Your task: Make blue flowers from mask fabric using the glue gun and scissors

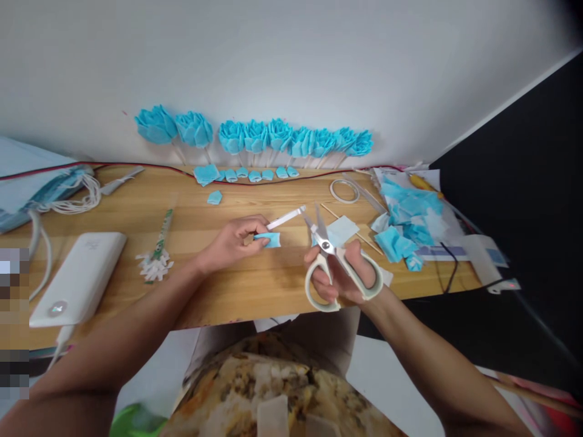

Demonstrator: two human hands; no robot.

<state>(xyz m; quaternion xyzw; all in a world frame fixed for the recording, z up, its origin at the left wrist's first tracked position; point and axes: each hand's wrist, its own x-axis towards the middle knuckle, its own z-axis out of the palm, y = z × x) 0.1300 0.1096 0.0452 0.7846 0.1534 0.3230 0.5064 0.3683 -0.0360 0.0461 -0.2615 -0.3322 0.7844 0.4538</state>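
My left hand (243, 243) pinches a small folded blue piece (273, 240), which looks like paper or cloth, and a narrow white strip (286, 217) that sticks out toward the right. My right hand (341, 270) has its thumb and fingers through the handles of a pair of scissors (326, 245). The scissor blades are slightly apart and point away from me, close to the strip's free end. Behind the scissors, a pale square sheet (344, 229) lies on the table over a thin wooden stick (371, 243).
Blue flowers (255, 135) on sticks lean along the wall, with several small blue pieces (255, 176) before them. Blue scraps (405, 212) pile at the right near a tape roll (345, 191). A white power bank (79, 276) and small white clippings (155, 266) lie left.
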